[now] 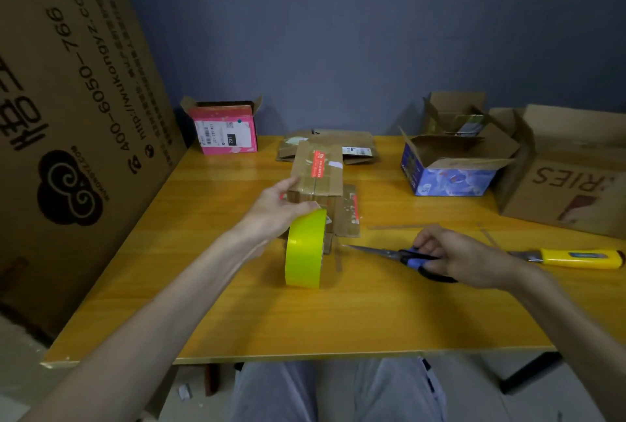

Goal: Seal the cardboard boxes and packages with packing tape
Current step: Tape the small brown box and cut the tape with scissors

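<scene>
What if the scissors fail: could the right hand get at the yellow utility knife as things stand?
Probably yes: the utility knife lies on bare table just right of the right hand, nothing between; but that hand grips the scissors.

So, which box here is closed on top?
The small brown box with the red strip, by the left hand; the pink box, blue box and large brown box have raised flaps.

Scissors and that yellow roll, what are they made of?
The scissors have shiny grey blades that look like metal, with blue and black handles that look like plastic. The yellow roll is glossy and smooth, so probably plastic tape.
</scene>
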